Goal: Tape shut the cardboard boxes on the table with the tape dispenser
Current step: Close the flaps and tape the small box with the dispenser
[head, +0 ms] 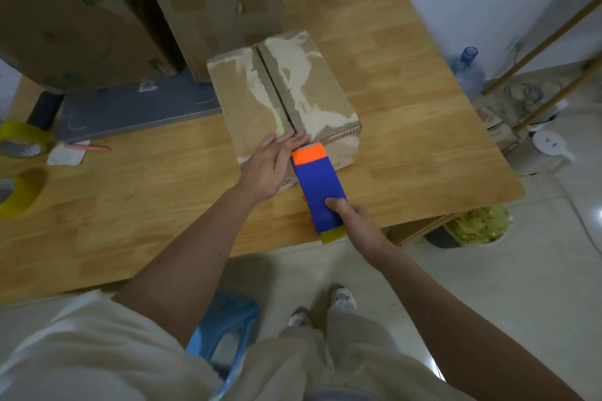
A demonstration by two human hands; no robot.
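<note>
A small cardboard box [312,85] lies on the wooden table [407,114], its two top flaps meeting at a centre seam with torn pale patches. My right hand [350,218] grips the blue and orange tape dispenser [317,192], whose toothed front end touches the box's near edge at the seam. My left hand [273,163] lies flat with fingers spread on the near end of the box top, just left of the dispenser's nose. Two larger cardboard boxes [75,10] [215,0] stand at the back left.
Two rolls of yellowish tape [22,140] [19,192] sit at the table's left edge, beside a pink pen [88,147] on a white scrap. A dark flat board [136,107] lies under the big boxes. A blue stool [224,319] and a bin [475,225] stand on the floor.
</note>
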